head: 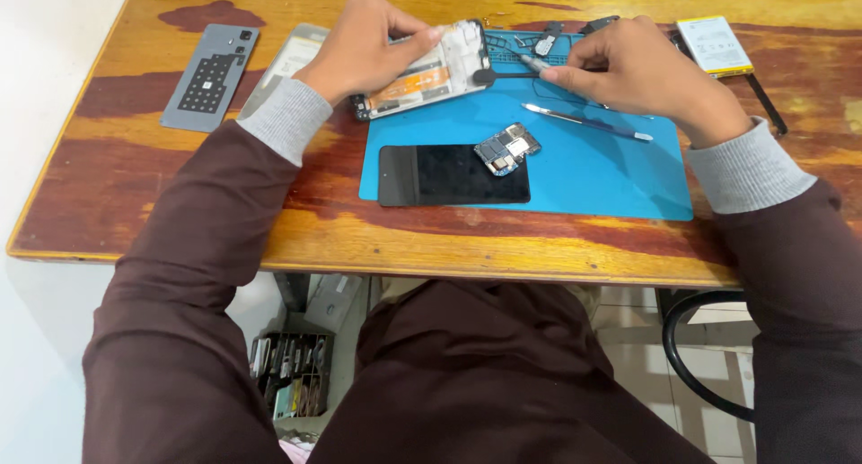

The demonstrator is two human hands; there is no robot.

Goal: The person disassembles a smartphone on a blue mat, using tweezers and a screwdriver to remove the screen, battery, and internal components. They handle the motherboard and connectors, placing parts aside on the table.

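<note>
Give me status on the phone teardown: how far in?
Done: back cover, circuit board and battery lie removed. In hand: left hand steadies the open phone frame; right hand works a screwdriver at it. Left: frame's orange flex remains in place.

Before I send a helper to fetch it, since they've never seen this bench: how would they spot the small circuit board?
Find the blue mat on the wooden table. At its near left corner lies a black glass panel. The circuit board rests on that panel's far right corner, the only small blue-grey piece with metal shields, left of the thin metal pry tool.
</note>
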